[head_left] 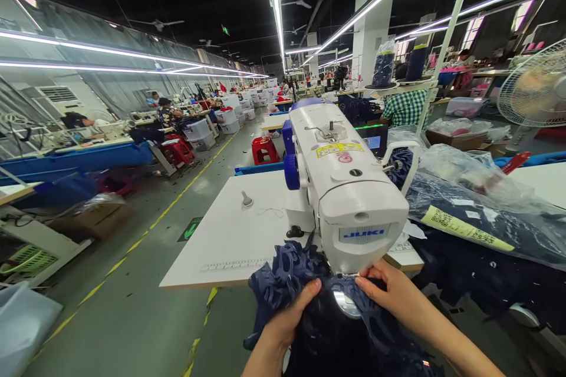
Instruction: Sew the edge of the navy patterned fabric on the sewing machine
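Note:
A white sewing machine [354, 182] stands on its table, its head above the dark navy fabric [287, 283]. The fabric is bunched and ruffled, and more of it hangs down in front of me. My left hand [289, 315] grips the cloth left of the needle area, thumb on top and the other fingers hidden beneath. Close to the right side of the machine head, my right hand [389, 288] pinches the navy fabric between thumb and fingers. The needle and presser foot are mostly hidden behind the machine head.
On the white tabletop [221, 224] lie a small grey spoon-shaped thing [246, 199] and a loose thread. Plastic-wrapped navy bundles [477, 218] are piled at the right, near a standing fan [537, 85]. A red stool [264, 150] is behind the machine. Other people work farther off.

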The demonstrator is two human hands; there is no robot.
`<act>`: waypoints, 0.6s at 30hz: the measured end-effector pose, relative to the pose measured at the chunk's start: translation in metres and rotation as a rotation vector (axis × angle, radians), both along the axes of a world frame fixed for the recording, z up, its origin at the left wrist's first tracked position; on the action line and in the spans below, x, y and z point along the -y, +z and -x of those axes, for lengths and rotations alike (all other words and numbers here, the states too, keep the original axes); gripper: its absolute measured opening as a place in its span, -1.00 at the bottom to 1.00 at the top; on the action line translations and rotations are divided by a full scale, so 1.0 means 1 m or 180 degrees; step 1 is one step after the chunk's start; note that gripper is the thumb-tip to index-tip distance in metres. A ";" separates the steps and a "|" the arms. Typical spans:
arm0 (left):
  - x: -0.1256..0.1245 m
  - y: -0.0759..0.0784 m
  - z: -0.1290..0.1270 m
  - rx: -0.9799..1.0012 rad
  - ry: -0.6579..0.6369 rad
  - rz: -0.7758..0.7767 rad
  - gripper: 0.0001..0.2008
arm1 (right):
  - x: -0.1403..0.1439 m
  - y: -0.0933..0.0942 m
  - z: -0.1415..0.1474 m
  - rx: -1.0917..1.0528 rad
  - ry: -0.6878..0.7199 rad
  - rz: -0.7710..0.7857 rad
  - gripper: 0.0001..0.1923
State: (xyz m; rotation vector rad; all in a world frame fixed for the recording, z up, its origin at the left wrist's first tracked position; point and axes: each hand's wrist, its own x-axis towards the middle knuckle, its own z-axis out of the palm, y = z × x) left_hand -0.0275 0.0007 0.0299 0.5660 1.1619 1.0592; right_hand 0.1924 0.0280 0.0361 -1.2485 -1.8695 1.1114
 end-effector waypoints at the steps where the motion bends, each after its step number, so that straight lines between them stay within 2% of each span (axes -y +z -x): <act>1: -0.001 0.003 -0.004 0.0028 0.0038 -0.0039 -0.58 | 0.000 0.001 0.000 -0.0008 0.0000 0.0015 -0.86; 4: -0.002 0.008 -0.016 -0.0051 0.0086 -0.0219 -0.54 | 0.000 0.002 -0.001 -0.0052 -0.0042 0.0029 -0.85; 7: -0.004 0.004 -0.020 0.0025 -0.0237 -0.0212 -0.50 | -0.002 0.001 -0.003 -0.0199 -0.0113 -0.0027 -0.83; 9: -0.007 0.001 -0.020 0.0217 -0.0503 -0.0148 -0.47 | -0.005 0.000 -0.007 -0.0372 0.0015 -0.0023 -0.79; 11: -0.008 0.002 -0.021 0.0259 -0.0547 -0.0080 -0.39 | -0.011 -0.001 -0.013 -0.0468 0.0184 0.0017 -0.76; 13: -0.009 0.006 -0.024 0.0124 -0.0483 0.0097 -0.33 | -0.024 -0.002 -0.022 -0.0327 0.0118 -0.0064 -0.72; 16: -0.010 0.013 -0.029 -0.0275 -0.0548 0.0315 -0.38 | -0.057 -0.002 -0.039 0.0331 -0.0367 -0.0468 -0.67; 18: -0.010 0.013 -0.032 -0.0470 -0.0568 0.0285 -0.42 | -0.085 -0.003 -0.049 0.0620 -0.0610 -0.0622 -0.69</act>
